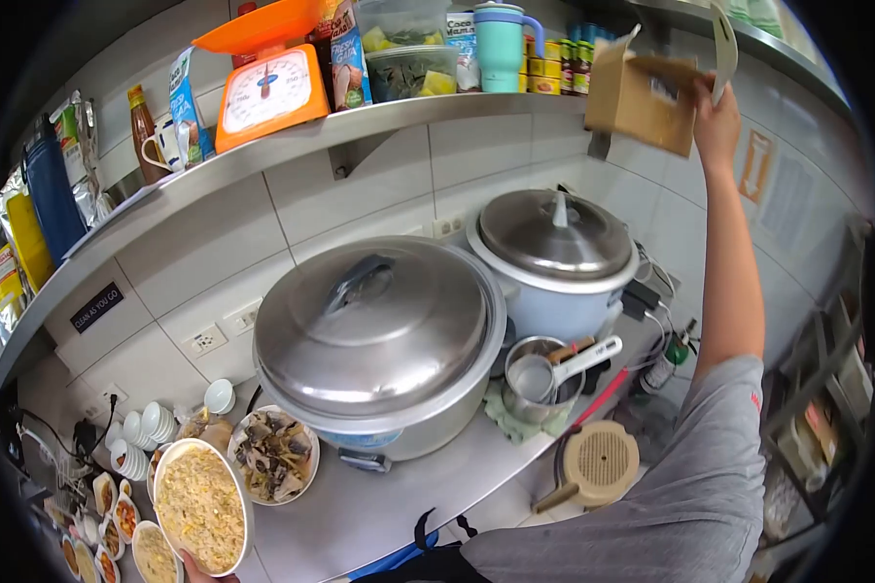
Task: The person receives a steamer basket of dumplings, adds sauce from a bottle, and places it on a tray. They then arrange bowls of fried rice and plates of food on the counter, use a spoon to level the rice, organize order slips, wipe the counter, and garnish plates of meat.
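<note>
My right hand point(717, 121) is raised at the upper right, fingers closed on an open cardboard box point(642, 102) at the end of the steel shelf point(399, 119); one flap stands up beside the fingers. At the lower left, my left hand point(204, 571) grips the lower rim of a white oval bowl of fried rice point(201, 505), tilted toward me. Only a few of its fingers show. A plate of dark and pale chopped food point(274, 455) lies just right of the bowl.
Two large lidded cookers point(374, 330) point(556, 243) stand on the steel counter point(360, 530). A steel pot with a white-handled scoop point(535, 379) is beside them. Small bowls point(156, 423) and filled dishes crowd the left. An orange scale point(270, 92) stands on the shelf.
</note>
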`<state>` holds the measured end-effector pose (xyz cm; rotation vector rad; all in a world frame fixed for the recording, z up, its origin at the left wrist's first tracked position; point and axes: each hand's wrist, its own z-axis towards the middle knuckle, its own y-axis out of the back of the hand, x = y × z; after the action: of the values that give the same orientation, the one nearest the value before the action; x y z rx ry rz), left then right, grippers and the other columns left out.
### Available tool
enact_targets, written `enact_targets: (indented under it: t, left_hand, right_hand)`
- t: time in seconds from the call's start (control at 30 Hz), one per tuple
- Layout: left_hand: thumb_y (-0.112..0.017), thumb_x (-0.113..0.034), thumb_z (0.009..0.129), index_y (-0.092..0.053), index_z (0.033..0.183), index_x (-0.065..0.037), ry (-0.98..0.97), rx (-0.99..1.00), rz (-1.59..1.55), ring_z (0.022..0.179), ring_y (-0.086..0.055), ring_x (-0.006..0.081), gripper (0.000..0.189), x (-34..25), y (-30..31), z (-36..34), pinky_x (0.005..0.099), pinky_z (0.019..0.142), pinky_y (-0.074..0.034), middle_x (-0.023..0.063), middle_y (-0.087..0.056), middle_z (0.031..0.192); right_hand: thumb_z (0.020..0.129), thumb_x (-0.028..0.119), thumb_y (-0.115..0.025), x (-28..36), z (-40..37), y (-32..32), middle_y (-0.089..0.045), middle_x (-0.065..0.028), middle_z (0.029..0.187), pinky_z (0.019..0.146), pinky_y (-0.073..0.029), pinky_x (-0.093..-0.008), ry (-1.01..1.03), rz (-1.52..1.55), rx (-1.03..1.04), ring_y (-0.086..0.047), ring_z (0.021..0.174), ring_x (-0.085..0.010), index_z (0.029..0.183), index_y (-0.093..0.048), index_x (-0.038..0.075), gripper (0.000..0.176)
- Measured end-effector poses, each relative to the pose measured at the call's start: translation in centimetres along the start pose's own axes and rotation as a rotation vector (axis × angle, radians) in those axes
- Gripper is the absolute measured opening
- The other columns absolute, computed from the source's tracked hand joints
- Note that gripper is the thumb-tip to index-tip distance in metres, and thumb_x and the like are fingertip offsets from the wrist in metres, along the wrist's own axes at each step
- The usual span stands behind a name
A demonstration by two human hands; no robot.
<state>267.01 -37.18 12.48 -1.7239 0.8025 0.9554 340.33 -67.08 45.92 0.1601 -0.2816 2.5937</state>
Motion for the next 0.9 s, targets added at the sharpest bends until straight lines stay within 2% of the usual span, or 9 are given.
enact_targets:
  t: [0.07, 0.2, 0.43, 0.57, 0.6, 0.7, 0.8, 0.87, 0.9]
  left_hand:
    - [-0.040, -0.034, 0.102, -0.033, 0.144, -0.002, -0.087, 0.044, -0.020, 0.128, -0.048, 0.0315, 0.054, 0.3, -0.6, -1.2, 0.0442, 0.105, -0.043, 0.0183, -0.046, 0.142]
    - [-0.039, -0.035, 0.102, -0.031, 0.144, 0.001, -0.144, 0.008, -0.051, 0.128, -0.047, 0.0338, 0.056, 0.5, 0.2, -3.6, 0.0458, 0.104, -0.044, 0.0218, -0.044, 0.142]
    - [-0.033, -0.034, 0.103, -0.026, 0.145, 0.005, -0.223, -0.262, 0.009, 0.126, -0.049, 0.0364, 0.058, -1.6, -2.1, -12.4, 0.0467, 0.103, -0.047, 0.0264, -0.041, 0.141]
    - [-0.031, -0.036, 0.103, -0.025, 0.145, 0.004, -0.290, -0.299, 0.042, 0.125, -0.049, 0.0368, 0.059, -1.0, 0.1, -13.9, 0.0436, 0.099, -0.051, 0.0279, -0.042, 0.140]
    - [-0.031, -0.037, 0.103, -0.025, 0.145, 0.004, -0.303, -0.299, 0.043, 0.125, -0.049, 0.0367, 0.059, -0.9, 0.7, -14.2, 0.0425, 0.098, -0.052, 0.0282, -0.042, 0.139]
    - [-0.032, -0.037, 0.103, -0.025, 0.146, 0.004, -0.304, -0.301, 0.020, 0.126, -0.048, 0.0368, 0.059, -0.4, 2.3, -14.5, 0.0438, 0.100, -0.049, 0.0286, -0.041, 0.140]
    - [-0.034, -0.035, 0.103, -0.026, 0.145, 0.004, -0.253, -0.330, -0.011, 0.126, -0.047, 0.0372, 0.058, -0.6, 2.4, -14.8, 0.0450, 0.102, -0.048, 0.0284, -0.041, 0.140]
    - [-0.034, -0.035, 0.103, -0.026, 0.145, 0.004, -0.263, -0.330, 0.006, 0.126, -0.048, 0.0373, 0.058, -0.7, 3.1, -14.7, 0.0449, 0.102, -0.048, 0.0280, -0.042, 0.140]
    - [-0.035, -0.034, 0.103, -0.027, 0.144, 0.004, -0.272, -0.335, 0.009, 0.126, -0.048, 0.0374, 0.058, -0.6, 3.3, -14.5, 0.0449, 0.102, -0.048, 0.0277, -0.042, 0.139]
  right_hand:
    - [0.092, 0.019, -0.061, -2.1, 2.9, -5.7, -0.066, -0.0159, 0.101, 0.081, -0.049, -0.0404, 0.133, -0.066, -0.176, -0.063, 0.094, -0.0357, 0.108, -0.061, 0.006, 0.021]
    - [0.091, 0.017, -0.059, -3.7, 4.1, -15.6, -0.065, -0.0160, 0.103, 0.082, -0.048, -0.0438, 0.118, 0.033, -0.167, -0.060, 0.097, -0.0382, 0.106, -0.060, 0.008, 0.018]
    - [0.087, 0.011, -0.059, -10.9, 2.6, -27.3, -0.062, -0.0210, 0.104, 0.084, -0.047, -0.0473, -0.042, -0.121, 0.288, -0.057, 0.100, -0.0418, 0.105, -0.057, 0.006, 0.018]
    - [0.085, 0.007, -0.060, -15.8, 3.4, -29.9, -0.037, -0.0246, 0.145, 0.107, -0.037, -0.0417, -0.029, -0.071, 0.164, -0.039, 0.133, -0.0381, 0.141, -0.043, 0.021, 0.060]
    - [0.088, 0.007, -0.058, -16.0, 3.6, -29.4, -0.033, -0.0259, 0.147, 0.106, -0.039, -0.0408, -0.057, -0.059, 0.152, -0.038, 0.134, -0.0395, 0.141, -0.044, 0.021, 0.057]
    - [0.090, 0.007, -0.055, -14.8, 2.6, -25.9, -0.033, -0.0253, 0.147, 0.102, -0.041, -0.0404, -0.010, -0.037, 0.075, -0.043, 0.129, -0.0401, 0.140, -0.045, 0.020, 0.053]
    - [0.092, 0.008, -0.052, -12.6, 1.4, -22.5, -0.051, -0.0237, 0.130, 0.093, -0.047, -0.0414, 0.062, -0.009, -0.015, -0.055, 0.114, -0.0374, 0.128, -0.053, 0.015, 0.036]
    - [0.094, 0.013, -0.051, -11.6, -0.4, -21.4, -0.064, -0.0210, 0.105, 0.083, -0.049, -0.0436, -0.186, 0.055, 0.160, -0.062, 0.095, -0.0374, 0.112, -0.057, 0.010, 0.019]
    - [0.094, 0.015, -0.051, -11.0, -1.2, -21.8, -0.065, -0.0205, 0.098, 0.081, -0.049, -0.0441, -0.165, 0.139, 0.202, -0.063, 0.093, -0.0383, 0.107, -0.057, 0.008, 0.015]
